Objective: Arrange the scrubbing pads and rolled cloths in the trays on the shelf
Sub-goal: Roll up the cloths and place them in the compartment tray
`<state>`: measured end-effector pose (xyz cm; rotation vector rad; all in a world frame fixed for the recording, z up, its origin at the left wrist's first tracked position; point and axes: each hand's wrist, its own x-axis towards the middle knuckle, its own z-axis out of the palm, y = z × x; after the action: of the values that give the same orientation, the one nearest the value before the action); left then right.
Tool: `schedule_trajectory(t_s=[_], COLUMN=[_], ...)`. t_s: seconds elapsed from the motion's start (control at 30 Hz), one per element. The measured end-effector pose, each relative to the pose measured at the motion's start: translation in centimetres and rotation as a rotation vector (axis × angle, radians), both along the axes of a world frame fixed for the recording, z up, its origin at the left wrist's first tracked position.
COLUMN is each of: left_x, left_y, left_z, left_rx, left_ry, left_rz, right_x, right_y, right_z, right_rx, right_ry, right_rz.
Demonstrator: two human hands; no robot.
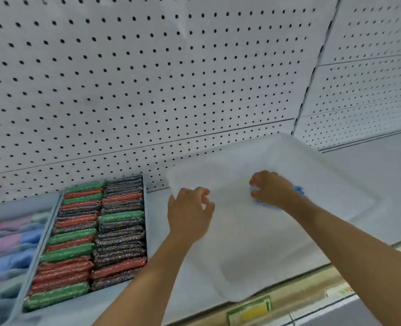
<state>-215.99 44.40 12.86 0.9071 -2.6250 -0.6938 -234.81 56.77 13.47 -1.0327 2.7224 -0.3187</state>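
Note:
A white tray (317, 165) lies on the shelf at centre right. My right hand (273, 188) is inside it, fingers curled round a blue cloth (299, 190) that shows only at the hand's edges. My left hand (190, 214) hovers over the tray's left rim with fingers loosely curled and nothing in it. To the left, a grey tray (145, 222) holds two rows of upright scrubbing pads (96, 236) in green, red and dark glitter. At the far left lie rolled cloths (9, 245) in pink, blue and pale green.
A white pegboard wall (147, 78) rises behind the shelf. The shelf's front edge (312, 281) carries a green and yellow price label (250, 310). Bare shelf surface (371, 165) stretches to the right of the white tray.

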Motion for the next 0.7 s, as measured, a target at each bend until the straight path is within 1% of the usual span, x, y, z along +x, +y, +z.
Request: schedule_trajectory(t_s=[0.07,0.1,0.17,0.23,0.3,0.33,0.4,0.43,0.5,0.53,0.6,0.7], left_x=[0.1,0.1,0.2,0.2,0.2,0.2,0.3,0.6,1.6,2.3,4.2,6.5], left_y=[0.1,0.1,0.1,0.2,0.4,0.3,0.1,-0.2,-0.6,-0.9,-1.3,-1.7], left_z=[0.0,0.1,0.1,0.2,0.4,0.4,0.3,0.4,1.2,1.6,2.8,4.8], left_rx=[-0.010,-0.011,-0.025,-0.026,-0.032,-0.035,0.028,0.131,0.361,0.403,0.371,0.271], left_ry=[0.001,0.000,-0.006,-0.019,-0.022,-0.022,-0.007,0.043,0.251,0.361,0.510,0.607], left_rz=[0.004,0.004,0.009,0.015,0.019,0.015,-0.019,-0.044,-0.067,-0.051,-0.035,-0.105], right_x=[-1.9,-2.3,-2.8,-3.1,-3.5,-3.5,-2.9,-2.4,-0.4,0.9,3.4,6.6], right_y=[-0.1,-0.2,-0.5,-0.8,-1.1,-1.3,-1.9,-2.1,-2.2,-2.1,-2.0,-2.6], right_z=[-1.5,-2.1,-3.1,-3.1,-2.8,-2.3,-0.5,0.8,4.0,5.6,8.2,10.3], right_rx=[0.245,0.326,0.367,0.316,0.206,0.103,-0.220,-0.390,-0.653,-0.750,-0.879,-0.945], right_ry=[0.051,0.041,0.018,0.065,0.059,-0.019,-0.313,-0.467,-0.719,-0.833,-1.019,-1.193], right_rz=[0.045,0.061,0.070,0.057,-0.005,-0.056,-0.135,-0.156,-0.141,-0.097,0.027,0.128])
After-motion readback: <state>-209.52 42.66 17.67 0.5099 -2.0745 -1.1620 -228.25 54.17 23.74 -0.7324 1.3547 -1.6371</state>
